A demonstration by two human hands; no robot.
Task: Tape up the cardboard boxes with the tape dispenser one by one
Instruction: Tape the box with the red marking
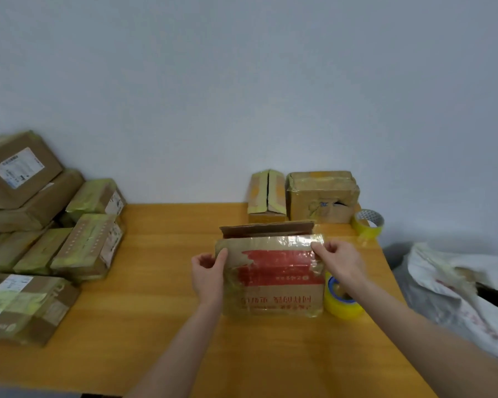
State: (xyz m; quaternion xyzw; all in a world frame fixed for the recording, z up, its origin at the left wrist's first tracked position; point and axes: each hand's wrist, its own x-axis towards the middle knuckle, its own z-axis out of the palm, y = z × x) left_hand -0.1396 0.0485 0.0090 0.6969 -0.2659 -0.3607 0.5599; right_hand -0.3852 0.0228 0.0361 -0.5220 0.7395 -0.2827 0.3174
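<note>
The cardboard box [276, 282] with red print lies on the table between both grips, its upper edge glossy with clear tape. The left grip [209, 272] is clamped on the box's upper left edge, thumb on the printed face and fingers curled behind. The right grip [339, 259] pinches the taped upper right corner. Just beyond the two grips, a brown flap [268, 228] of the same box stands open.

Directly under the right grip's wrist, touching the box's right side, sits a yellow tape roll [342, 305] with a blue core, partly hidden by the forearm. Farther out past the right grip, near the table's far right corner, stands a second tape roll [368, 225]. Beyond both grips, against the wall, stand two worn boxes side by side: a narrow box [268, 196] with its top flaps parted and a wider box [322, 196] with a torn front.

Well to the left of the left grip, a pile of taped parcels [55, 225] with shipping labels crowds that side. Off to the right of the right grip, beside the table, lies a crumpled white sack [457, 282].

The table [170, 282] is orange-yellow wood grain, and the wall [242, 81] behind is plain pale grey.
</note>
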